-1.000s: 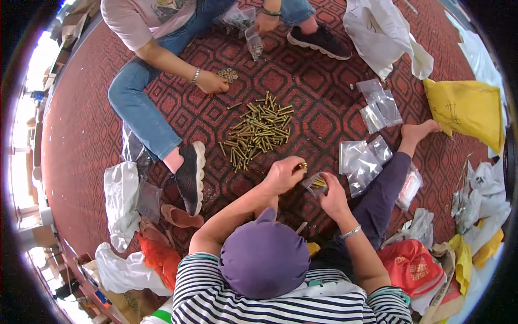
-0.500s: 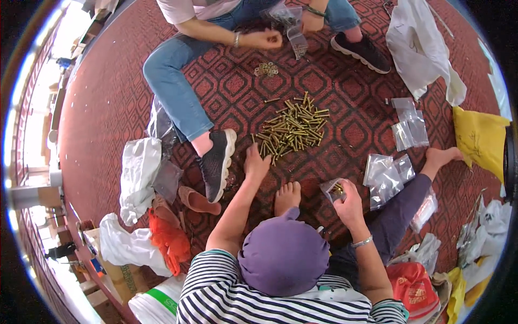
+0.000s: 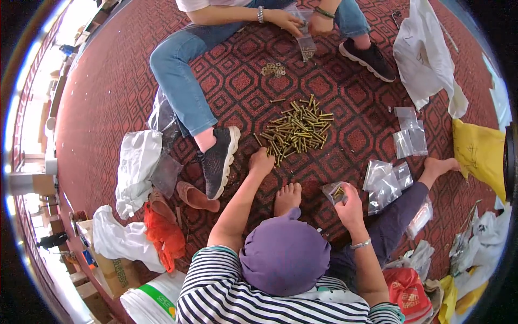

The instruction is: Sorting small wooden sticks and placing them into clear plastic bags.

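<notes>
A heap of long brass-coloured screws (image 3: 299, 129) lies on the patterned red carpet (image 3: 226, 110). At its lower left edge is my left hand (image 3: 261, 163), fingers bunched against the outer screws; what they hold is hidden. My right hand (image 3: 350, 206) is closed on the edge of a small clear plastic bag (image 3: 332, 190), with a few screws showing in its mouth. The bag is held low, right of my bare foot (image 3: 287, 198). More clear bags (image 3: 382, 183) lie flat just beyond this hand.
Opposite sits a person in jeans (image 3: 181, 92), hands at a clear bag of small parts (image 3: 307, 49). A little pile of washers (image 3: 273, 69) lies nearby. White sacks (image 3: 137, 167), shoes (image 3: 197, 197) and an orange bag (image 3: 163, 235) are left; a yellow sack (image 3: 480, 156) is right.
My left hand's fingers have drawn together at the heap's edge. My right hand keeps the bag nearly in place. The person opposite has moved one hand across to the bag of small parts.
</notes>
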`<state>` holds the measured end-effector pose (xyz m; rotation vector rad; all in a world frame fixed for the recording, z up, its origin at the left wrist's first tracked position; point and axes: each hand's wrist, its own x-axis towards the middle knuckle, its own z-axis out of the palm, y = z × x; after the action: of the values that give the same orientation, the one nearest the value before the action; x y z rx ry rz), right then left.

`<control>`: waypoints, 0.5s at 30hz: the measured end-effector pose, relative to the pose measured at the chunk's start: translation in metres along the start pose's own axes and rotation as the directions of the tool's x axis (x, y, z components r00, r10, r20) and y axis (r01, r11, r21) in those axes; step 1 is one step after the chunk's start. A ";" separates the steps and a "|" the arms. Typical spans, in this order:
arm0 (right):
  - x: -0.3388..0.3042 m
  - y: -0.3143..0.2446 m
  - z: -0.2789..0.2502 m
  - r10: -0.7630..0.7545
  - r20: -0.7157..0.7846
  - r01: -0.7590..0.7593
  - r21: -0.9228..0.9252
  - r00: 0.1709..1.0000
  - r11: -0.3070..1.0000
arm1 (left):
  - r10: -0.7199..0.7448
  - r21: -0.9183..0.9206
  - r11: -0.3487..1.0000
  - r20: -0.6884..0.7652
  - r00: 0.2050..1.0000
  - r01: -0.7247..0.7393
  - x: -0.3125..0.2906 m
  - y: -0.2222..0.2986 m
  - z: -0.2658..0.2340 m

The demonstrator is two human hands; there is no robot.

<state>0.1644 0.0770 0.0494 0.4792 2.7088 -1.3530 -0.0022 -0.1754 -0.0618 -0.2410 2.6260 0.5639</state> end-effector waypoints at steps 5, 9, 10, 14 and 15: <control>0.002 -0.002 -0.002 0.000 0.037 0.001 -0.021 0.999 1.000 | 0.135 -0.165 0.979 0.074 0.988 -0.121 0.007 -0.031 -0.006; 0.005 0.000 -0.002 0.000 0.050 0.002 -0.034 0.999 0.999 | -0.033 -0.657 0.743 0.150 0.988 0.125 -0.008 -0.024 -0.025; 0.005 0.000 -0.002 -0.003 0.056 0.005 -0.035 0.998 0.999 | -0.038 -0.659 0.741 0.149 0.988 0.128 -0.011 -0.022 -0.028; 0.005 0.003 -0.005 0.000 0.050 0.004 -0.075 0.999 0.997 | 0.171 -0.536 0.839 0.093 0.981 -0.095 -0.019 -0.009 -0.033; 0.005 0.002 -0.004 -0.005 0.056 0.010 -0.075 0.998 0.997 | 0.165 -0.538 0.838 0.089 0.982 -0.092 -0.019 -0.013 -0.029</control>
<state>0.1607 0.0822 0.0491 0.4192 2.7078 -1.2414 0.0066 -0.1981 -0.0342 -0.1836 2.3128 1.3120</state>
